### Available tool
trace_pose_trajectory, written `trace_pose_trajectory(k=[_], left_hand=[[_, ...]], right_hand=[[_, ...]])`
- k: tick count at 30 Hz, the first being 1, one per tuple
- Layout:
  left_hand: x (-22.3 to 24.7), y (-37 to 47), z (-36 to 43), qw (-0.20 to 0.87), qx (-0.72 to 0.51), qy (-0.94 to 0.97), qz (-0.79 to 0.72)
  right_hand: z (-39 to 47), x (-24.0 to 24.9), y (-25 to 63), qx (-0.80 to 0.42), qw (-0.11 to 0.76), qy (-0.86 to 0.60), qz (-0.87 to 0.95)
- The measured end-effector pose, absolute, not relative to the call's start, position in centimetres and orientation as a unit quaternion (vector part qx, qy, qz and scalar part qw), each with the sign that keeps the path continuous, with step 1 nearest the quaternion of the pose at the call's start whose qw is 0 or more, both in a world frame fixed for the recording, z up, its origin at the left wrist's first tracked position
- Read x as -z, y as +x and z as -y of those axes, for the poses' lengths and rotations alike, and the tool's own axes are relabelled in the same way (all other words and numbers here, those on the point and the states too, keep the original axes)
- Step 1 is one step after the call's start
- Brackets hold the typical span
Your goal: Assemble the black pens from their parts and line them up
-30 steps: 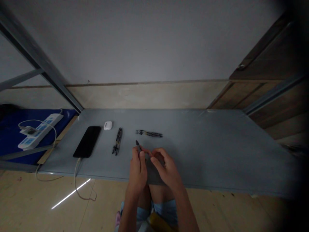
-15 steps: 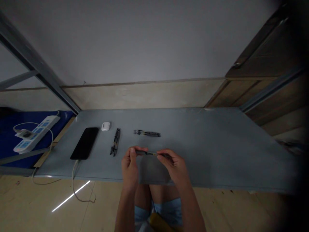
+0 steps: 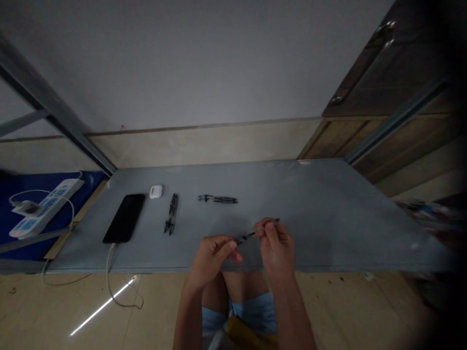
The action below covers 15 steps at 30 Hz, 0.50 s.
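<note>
A slim dark pen (image 3: 250,236) is held above the front of the grey table, slanting up to the right. My right hand (image 3: 275,245) pinches it between thumb and fingers, and its dark tip end sticks out beyond them. At the lower left end, my left hand (image 3: 215,255) is closed with thumb and forefinger on a small dark end piece. I cannot tell if that piece is joined to the rest of the pen. Farther back, a group of black pens (image 3: 218,199) lies sideways, and another group of pens (image 3: 170,214) lies lengthwise to the left.
On the table's left are a black phone (image 3: 124,218) with a white cable (image 3: 108,267) and a white earbud case (image 3: 156,191). A power strip (image 3: 47,209) sits on a blue surface beyond the metal frame post (image 3: 80,143). The wall (image 3: 204,143) runs behind the table.
The pen has gone from nearly level to slanted, its right end raised. My left hand has moved right and down toward its lower end; my right hand has moved right and turned upward.
</note>
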<state>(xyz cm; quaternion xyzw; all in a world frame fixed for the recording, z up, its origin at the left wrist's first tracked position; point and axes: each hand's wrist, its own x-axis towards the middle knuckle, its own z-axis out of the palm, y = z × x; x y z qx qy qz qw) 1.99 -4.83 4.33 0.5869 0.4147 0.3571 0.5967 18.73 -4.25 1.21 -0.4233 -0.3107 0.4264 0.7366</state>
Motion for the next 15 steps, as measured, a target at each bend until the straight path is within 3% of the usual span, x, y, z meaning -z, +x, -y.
trace_pose_trajectory(k=[5, 10, 15], left_hand=[[-3.9, 2.7, 5.0, 0.648, -0.262, 0.624, -0.349], [-3.5, 3.4, 5.1, 0.552, -0.289, 0.667, -0.408], [-3.8, 4.0, 5.3, 0.474, -0.294, 0.702, -0.443]], right_hand=[[4.8, -1.3, 18.9, -0.466, 0.743, -0.391, 0.278], [5.0, -1.5, 19.3, -0.444, 0.762, -0.388, 0.269], [4.8, -1.0, 19.8, -0.376, 0.748, -0.476, 0.269]])
